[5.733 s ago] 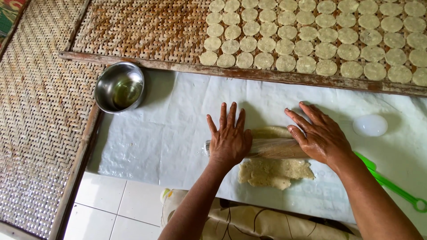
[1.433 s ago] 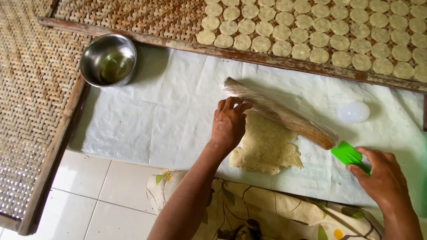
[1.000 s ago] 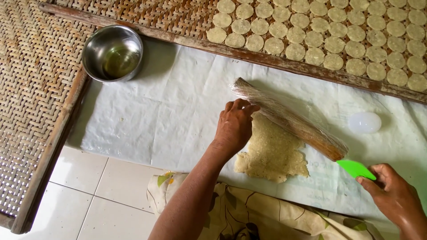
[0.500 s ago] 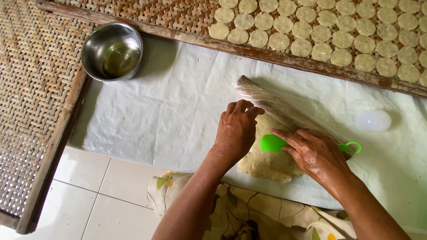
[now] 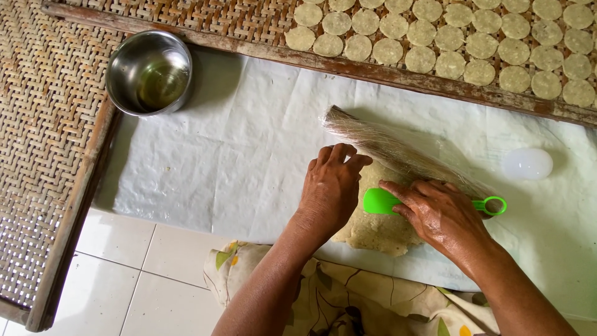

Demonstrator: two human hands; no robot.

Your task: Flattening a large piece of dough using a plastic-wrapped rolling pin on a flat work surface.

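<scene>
We now have the right hand [image 5: 444, 214] closed around a green plastic scraper [image 5: 382, 201], its blade pressed flat on the dough sheet [image 5: 373, 230]; a second ago this hand was only picking the tool up at 4 o'clock of the dough. The left hand [image 5: 331, 190], fingers curled and holding nothing, steadies the dough's 10 o'clock edge as before. The plastic-wrapped rolling pin [image 5: 392, 149] lies at 12 o'clock, released.

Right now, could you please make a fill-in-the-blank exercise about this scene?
1. The right hand presses a ___ spatula onto the flat dough.
2. The metal bowl stands at the sheet's ___ end.
3. The dough rounds lie on a woven ___.

Missing words: green; left; tray
</scene>
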